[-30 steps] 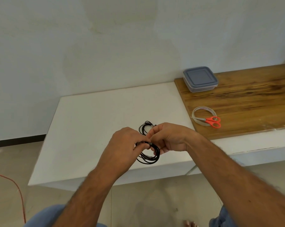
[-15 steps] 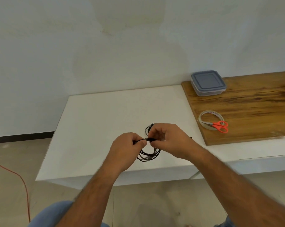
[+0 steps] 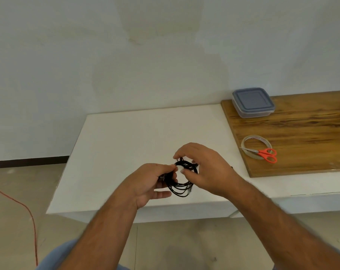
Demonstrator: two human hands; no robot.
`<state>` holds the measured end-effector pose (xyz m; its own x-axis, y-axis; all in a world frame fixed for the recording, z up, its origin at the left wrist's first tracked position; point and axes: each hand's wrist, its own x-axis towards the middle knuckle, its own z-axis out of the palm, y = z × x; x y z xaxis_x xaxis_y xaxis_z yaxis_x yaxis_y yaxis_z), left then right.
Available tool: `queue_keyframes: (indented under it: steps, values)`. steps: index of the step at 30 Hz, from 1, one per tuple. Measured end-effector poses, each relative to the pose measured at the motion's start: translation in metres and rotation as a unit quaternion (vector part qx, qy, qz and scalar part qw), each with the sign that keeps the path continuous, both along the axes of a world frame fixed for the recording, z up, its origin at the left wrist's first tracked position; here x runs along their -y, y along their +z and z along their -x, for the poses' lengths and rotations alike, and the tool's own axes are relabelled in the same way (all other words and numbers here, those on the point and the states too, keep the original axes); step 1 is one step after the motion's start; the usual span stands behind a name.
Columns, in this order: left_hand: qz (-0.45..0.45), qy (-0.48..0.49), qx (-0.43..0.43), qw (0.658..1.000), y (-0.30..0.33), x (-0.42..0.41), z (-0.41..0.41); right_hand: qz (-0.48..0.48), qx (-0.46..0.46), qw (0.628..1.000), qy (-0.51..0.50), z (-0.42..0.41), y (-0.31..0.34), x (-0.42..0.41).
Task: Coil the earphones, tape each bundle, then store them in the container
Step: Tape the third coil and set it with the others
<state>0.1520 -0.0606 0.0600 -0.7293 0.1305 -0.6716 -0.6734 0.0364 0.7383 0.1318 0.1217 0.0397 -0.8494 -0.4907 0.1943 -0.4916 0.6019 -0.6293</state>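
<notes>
Pinching coiled earphones [image 3: 181, 179], both hands' [image 3: 149, 184] [image 3: 206, 168] grips hover above the table's near edge [image 3: 138, 208].

One earphone coil [image 3: 181, 179], one lidded container [image 3: 253, 102], one tape roll [image 3: 251, 140], one pair of scissors [image 3: 266, 153].

Evenly and softly lit, bright, no glare. Faint shadow under the white table [image 3: 126, 137] edge toward 6 o'clock. Slight motion blur on both forearms. Wide-angle bending of straight lines toward 3 and 9 o'clock.
</notes>
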Motion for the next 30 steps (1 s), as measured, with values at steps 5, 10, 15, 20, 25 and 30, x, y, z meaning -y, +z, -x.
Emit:
queue_keyframes:
  steps: [5, 10, 15, 20, 25, 30]
  values:
    - [0.018, 0.001, -0.012, 1.000, 0.000, 0.001, 0.001, -0.005, -0.053, 0.999, 0.006, 0.000, -0.001, 0.000]
    - [0.046, -0.003, -0.037, 0.998, -0.001, 0.001, 0.001, 0.000, -0.043, 0.999, 0.012, 0.000, 0.000, 0.000]
    - [0.046, 0.007, -0.042, 0.998, 0.000, 0.002, 0.001, 0.013, -0.023, 1.000, -0.011, -0.002, 0.002, 0.001]
    - [0.130, -0.005, -0.093, 0.987, -0.003, -0.003, 0.000, 0.009, -0.012, 1.000, -0.015, -0.002, 0.001, 0.002]
    - [0.205, -0.034, -0.165, 0.964, -0.006, -0.009, -0.001, 0.064, 0.030, 0.997, -0.043, -0.003, -0.003, 0.005]
    - [0.229, -0.072, -0.204, 0.949, -0.006, -0.010, -0.003, 0.183, 0.213, 0.954, -0.106, 0.001, -0.001, 0.007]
